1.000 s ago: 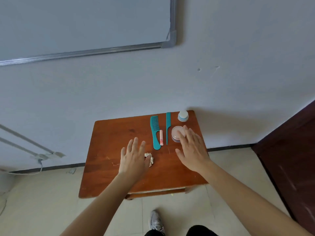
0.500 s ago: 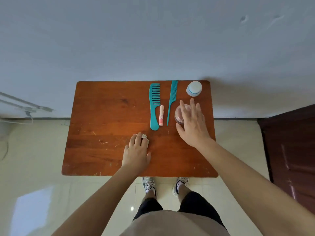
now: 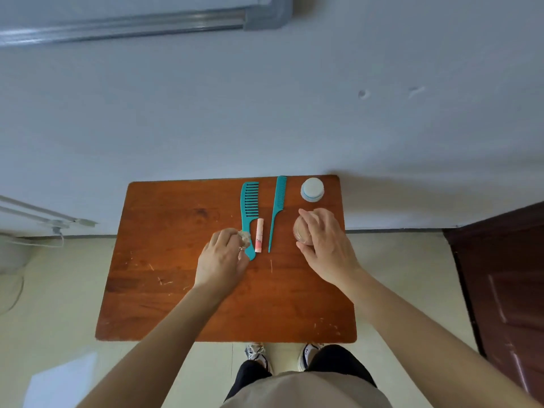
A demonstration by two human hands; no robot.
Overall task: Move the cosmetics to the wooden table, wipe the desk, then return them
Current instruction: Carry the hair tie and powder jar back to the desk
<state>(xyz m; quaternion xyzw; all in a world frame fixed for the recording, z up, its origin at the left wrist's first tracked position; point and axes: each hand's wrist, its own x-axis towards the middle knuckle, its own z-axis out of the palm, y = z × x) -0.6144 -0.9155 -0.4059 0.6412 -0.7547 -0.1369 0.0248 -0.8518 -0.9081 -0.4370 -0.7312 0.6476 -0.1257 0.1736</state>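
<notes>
In the head view, the right hand (image 3: 326, 245) curls over the round pink jar (image 3: 299, 231) at the bench's (image 3: 176, 260) 2 o'clock, while the left hand (image 3: 222, 260) pinches a crumpled wad (image 3: 245, 237) just beside the wide comb (image 3: 250, 210), with the pink tube (image 3: 259, 235), tail comb (image 3: 276, 207) and white jar (image 3: 312, 188) toward 1 o'clock.

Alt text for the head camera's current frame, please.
At a wooden table, the right hand grips a round pinkish jar and the left hand pinches a small crumpled item. Between them lie a wide-tooth comb, a pink tube and a tail comb; a white jar stands farther back.
</notes>
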